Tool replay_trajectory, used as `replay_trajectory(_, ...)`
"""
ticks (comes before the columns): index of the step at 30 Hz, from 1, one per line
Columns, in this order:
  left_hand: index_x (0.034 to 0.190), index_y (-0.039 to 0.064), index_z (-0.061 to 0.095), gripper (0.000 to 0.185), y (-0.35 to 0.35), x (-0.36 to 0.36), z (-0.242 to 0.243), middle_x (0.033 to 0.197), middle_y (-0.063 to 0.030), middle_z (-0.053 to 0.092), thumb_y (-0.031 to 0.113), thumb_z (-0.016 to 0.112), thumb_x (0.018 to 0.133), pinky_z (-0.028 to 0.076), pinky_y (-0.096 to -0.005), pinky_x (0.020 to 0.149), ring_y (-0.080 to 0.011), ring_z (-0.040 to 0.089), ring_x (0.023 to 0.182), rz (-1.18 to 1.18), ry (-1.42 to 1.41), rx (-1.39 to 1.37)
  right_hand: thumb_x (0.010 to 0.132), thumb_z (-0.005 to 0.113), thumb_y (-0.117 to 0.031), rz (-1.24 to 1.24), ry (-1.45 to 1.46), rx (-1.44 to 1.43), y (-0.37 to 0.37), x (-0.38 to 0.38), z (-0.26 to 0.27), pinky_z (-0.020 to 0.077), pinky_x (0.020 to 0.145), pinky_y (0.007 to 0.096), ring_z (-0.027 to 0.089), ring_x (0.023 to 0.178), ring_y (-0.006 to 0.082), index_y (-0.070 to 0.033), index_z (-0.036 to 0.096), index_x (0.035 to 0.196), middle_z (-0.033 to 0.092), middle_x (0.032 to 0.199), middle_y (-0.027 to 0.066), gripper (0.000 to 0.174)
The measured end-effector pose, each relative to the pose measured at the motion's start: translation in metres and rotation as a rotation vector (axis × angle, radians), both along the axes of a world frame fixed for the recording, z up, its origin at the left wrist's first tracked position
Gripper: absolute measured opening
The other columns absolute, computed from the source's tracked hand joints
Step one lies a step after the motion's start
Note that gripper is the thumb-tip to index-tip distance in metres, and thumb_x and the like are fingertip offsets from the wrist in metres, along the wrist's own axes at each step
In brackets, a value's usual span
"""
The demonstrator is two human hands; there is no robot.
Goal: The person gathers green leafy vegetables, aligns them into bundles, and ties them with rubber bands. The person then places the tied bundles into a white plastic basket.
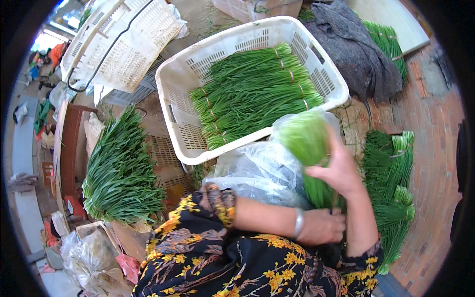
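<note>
My right hand (pixel 339 165) grips a bunch of garlic chives (pixel 306 139), its pale cut ends up and its green leaves hanging down. Motion blurs both the hand and the stalks. Beside the bunch's lower leaves is my left hand (pixel 323 226), fingers curled, with a metal bangle on the wrist. A small dark tip shows near its knuckles, but what those fingers hold is hidden. Clear plastic sheeting (pixel 259 169) lies over my lap, partly behind the bunch. Just beyond stands a white plastic crate (pixel 222 157), holding several tied chive bunches (pixel 256 92) laid in rows.
Loose dark-green chives (pixel 122 170) are heaped at the left. More tied bunches (pixel 395 208) lie on the right by the brick floor (pixel 432 167). A tilted white crate (pixel 122 48) stands at upper left; a grey cloth (pixel 349 48) partly covers chives at upper right.
</note>
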State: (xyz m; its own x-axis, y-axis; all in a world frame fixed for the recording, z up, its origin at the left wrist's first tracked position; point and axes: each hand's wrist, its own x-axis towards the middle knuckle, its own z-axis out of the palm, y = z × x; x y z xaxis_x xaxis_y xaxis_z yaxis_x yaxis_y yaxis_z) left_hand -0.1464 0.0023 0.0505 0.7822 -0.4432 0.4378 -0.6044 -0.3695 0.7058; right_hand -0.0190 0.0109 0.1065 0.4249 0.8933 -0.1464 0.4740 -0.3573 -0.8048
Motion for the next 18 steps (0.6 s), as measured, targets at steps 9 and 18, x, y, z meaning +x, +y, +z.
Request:
replay_trajectory(9,0.124,0.002,0.058,0.054,0.186,0.014,-0.023,0.125,-0.0159,0.060,0.044,0.058,0.091,0.053,-0.0358,0.088,-0.0234,0.061,0.113,-0.617,1.137,-1.270,0.071,0.080,-0.032,0.031,-0.570,0.321,-0.037,0.040,0.091,0.0412,0.100,0.0520,0.057,0.111,0.0250,-0.009,0.046,0.133,0.054,0.125,0.0126,0.074)
replay_trajectory(18,0.141,0.002,0.040,0.079,0.214,0.035,-0.046,0.129,-0.0116,0.056,0.047,0.068,0.083,0.047,-0.0348,0.098,-0.0225,0.057,0.113,-0.055,0.694,-1.681,0.090,0.058,-0.028,0.681,-1.203,0.282,0.073,-0.002,0.024,0.0299,0.101,0.0653,0.047,0.124,0.0252,-0.033,0.045,0.129,0.050,0.129,0.0073,0.042)
